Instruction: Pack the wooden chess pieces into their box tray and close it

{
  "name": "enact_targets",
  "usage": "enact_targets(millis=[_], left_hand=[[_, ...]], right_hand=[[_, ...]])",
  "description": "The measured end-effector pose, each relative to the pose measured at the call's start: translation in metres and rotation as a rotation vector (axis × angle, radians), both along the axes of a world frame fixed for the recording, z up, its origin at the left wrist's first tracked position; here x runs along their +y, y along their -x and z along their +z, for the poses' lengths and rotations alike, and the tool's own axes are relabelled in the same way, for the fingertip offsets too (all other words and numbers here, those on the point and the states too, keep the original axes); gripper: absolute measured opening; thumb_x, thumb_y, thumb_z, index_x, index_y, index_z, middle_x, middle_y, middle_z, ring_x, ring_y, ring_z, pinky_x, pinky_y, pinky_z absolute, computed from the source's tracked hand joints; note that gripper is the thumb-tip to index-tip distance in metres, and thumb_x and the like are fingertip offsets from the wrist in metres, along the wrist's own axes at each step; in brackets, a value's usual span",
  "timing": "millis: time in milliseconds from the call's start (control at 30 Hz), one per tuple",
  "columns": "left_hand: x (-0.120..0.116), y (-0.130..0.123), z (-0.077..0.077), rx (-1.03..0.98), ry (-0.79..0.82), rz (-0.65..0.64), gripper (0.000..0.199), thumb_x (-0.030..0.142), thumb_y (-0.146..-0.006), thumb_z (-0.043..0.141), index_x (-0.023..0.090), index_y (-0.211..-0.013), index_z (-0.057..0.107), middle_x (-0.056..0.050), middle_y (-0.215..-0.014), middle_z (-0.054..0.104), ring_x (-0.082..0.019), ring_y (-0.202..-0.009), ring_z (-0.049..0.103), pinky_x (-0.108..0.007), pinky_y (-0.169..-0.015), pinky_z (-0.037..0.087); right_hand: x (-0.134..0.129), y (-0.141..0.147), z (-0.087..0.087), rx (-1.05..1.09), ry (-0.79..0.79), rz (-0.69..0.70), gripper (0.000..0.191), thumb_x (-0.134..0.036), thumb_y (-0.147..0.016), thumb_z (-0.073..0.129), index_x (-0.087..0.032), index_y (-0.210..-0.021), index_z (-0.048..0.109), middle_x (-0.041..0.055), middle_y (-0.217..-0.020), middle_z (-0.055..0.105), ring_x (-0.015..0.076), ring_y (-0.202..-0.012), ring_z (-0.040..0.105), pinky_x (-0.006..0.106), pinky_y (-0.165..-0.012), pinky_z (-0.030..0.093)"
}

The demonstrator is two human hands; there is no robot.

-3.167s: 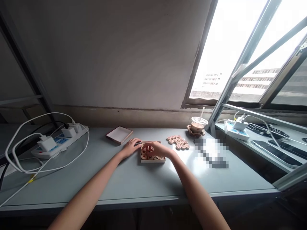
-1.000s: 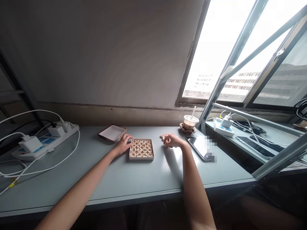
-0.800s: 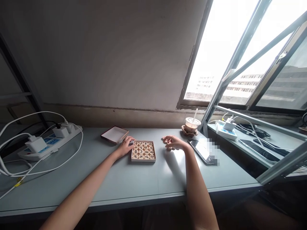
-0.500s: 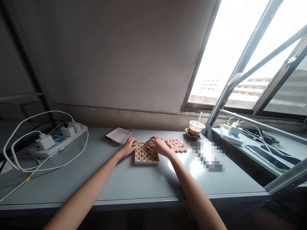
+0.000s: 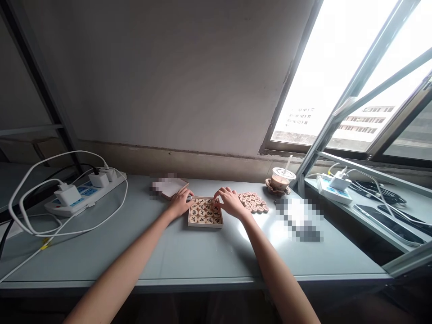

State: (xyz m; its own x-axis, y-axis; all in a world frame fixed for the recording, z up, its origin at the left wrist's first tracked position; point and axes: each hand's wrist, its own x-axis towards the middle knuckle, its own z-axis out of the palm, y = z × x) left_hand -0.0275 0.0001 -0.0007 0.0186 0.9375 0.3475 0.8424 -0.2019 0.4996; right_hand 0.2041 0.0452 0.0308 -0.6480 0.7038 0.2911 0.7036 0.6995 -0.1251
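A shallow open box [image 5: 205,225] sits in front of me, filled with rows of round wooden Chinese chess pieces [image 5: 201,213] bearing black characters. My left hand [image 5: 180,201] is at the box's back left corner, its fingers and thumb against the rim. At the back right corner is my right hand [image 5: 231,202], fingers apart and curved, tips touching the box's edge or the corner piece; which one I cannot tell. Just right of that hand, several red-marked chess pieces [image 5: 254,200] lie packed together on the table. Behind my left hand lies the box lid [image 5: 173,185], partly blurred out.
A lidded drink cup [image 5: 280,179] with a straw stands in a cardboard holder at the back right, near a pixelated object [image 5: 300,218]. Power strips with white chargers and cables lie on the left [image 5: 72,204] and on the right shelf [image 5: 332,191]. Phones [image 5: 388,222] rest there too.
My right hand has shifted from over the back row of pieces to the box's back right corner, uncovering that row. My left hand stays at the box. The view has turned slightly left.
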Motion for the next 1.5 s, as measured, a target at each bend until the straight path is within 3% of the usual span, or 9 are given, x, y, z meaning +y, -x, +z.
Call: enact_targets(millis=[267,433,567,733,967,1100,1200,1367,1500], left_hand=[[0.002,0.0,-0.002,0.046,0.001,-0.003,0.014,0.026,-0.078,0.048,0.021,-0.089,0.054,-0.007,-0.114,0.057,-0.025,-0.128,0.036,-0.038,-0.099,0.036],[0.002,0.0,-0.002,0.063,-0.002,-0.009,0.013,0.027,-0.078,0.047,0.02,-0.088,0.053,-0.007,-0.108,0.058,-0.024,-0.115,0.047,-0.036,-0.094,0.039],[0.005,0.001,-0.005,0.044,-0.022,-0.017,0.014,0.028,-0.077,0.046,0.02,-0.087,0.053,-0.007,-0.1,0.06,-0.024,-0.107,0.051,-0.035,-0.091,0.04],[0.007,0.003,-0.008,0.053,-0.038,-0.022,0.016,0.03,-0.077,0.046,0.021,-0.088,0.055,-0.006,-0.101,0.061,-0.024,-0.107,0.051,-0.035,-0.093,0.04],[0.008,0.006,-0.011,0.067,-0.054,-0.026,0.019,0.033,-0.079,0.044,0.021,-0.088,0.057,-0.005,-0.099,0.061,-0.024,-0.106,0.052,-0.035,-0.091,0.041],[0.01,0.006,-0.012,0.07,-0.064,-0.034,0.02,0.034,-0.08,0.044,0.021,-0.089,0.056,-0.005,-0.101,0.061,-0.024,-0.106,0.052,-0.034,-0.09,0.041],[0.01,0.005,-0.013,0.058,-0.058,-0.024,0.022,0.034,-0.081,0.042,0.021,-0.091,0.056,-0.005,-0.104,0.061,-0.023,-0.105,0.053,-0.034,-0.09,0.041],[0.01,0.005,-0.014,0.055,-0.044,-0.019,0.022,0.034,-0.081,0.041,0.02,-0.091,0.055,-0.005,-0.104,0.061,-0.022,-0.105,0.053,-0.032,-0.09,0.04],[0.012,0.006,-0.015,0.039,-0.042,-0.039,0.022,0.035,-0.081,0.041,0.02,-0.091,0.055,-0.005,-0.101,0.061,-0.022,-0.104,0.053,-0.032,-0.089,0.04]], right_hand=[[0.001,-0.001,-0.006,0.106,0.036,0.017,0.014,-0.03,-0.082,0.061,-0.021,-0.093,0.058,0.0046,-0.098,0.059,0.02,-0.095,0.047,0.03,-0.079,0.036],[-0.001,-0.002,-0.006,0.186,0.101,0.008,0.023,-0.027,-0.082,0.061,-0.022,-0.103,0.058,0.003,-0.099,0.059,0.017,-0.089,0.052,0.03,-0.079,0.035],[-0.001,-0.002,-0.005,0.147,0.134,0.007,0.014,-0.028,-0.083,0.06,-0.023,-0.095,0.064,0.0029,-0.101,0.058,0.0145,-0.083,0.054,0.03,-0.079,0.034],[-0.002,-0.001,-0.003,0.125,0.075,-0.001,0.007,-0.023,-0.082,0.061,-0.021,-0.088,0.062,0.0023,-0.097,0.059,0.0169,-0.093,0.054,0.03,-0.081,0.032],[0.0,0.0,-0.007,0.14,0.106,0.002,0.014,-0.024,-0.083,0.06,-0.024,-0.096,0.065,0.002,-0.101,0.06,0.015,-0.085,0.056,0.031,-0.081,0.032],[0.0,-0.001,-0.008,0.132,0.059,0.029,0.011,-0.025,-0.083,0.061,-0.022,-0.093,0.066,0.0037,-0.102,0.059,0.0175,-0.096,0.054,0.029,-0.08,0.032],[-0.002,0.0,-0.004,0.162,0.041,0.042,0.008,-0.027,-0.083,0.06,-0.021,-0.087,0.063,0.0029,-0.096,0.062,0.0165,-0.091,0.056,0.027,-0.077,0.032],[0.005,-0.006,0.001,0.402,0.112,-0.16,0.014,-0.035,-0.087,0.054,-0.023,-0.093,0.059,-0.0017,-0.09,0.067,0.0132,-0.075,0.057,0.027,-0.074,0.033],[0.014,-0.016,-0.005,0.343,0.107,-0.315,0.014,-0.036,-0.086,0.055,-0.023,-0.089,0.06,-0.0002,-0.093,0.066,0.0178,-0.088,0.055,0.03,-0.078,0.031]])
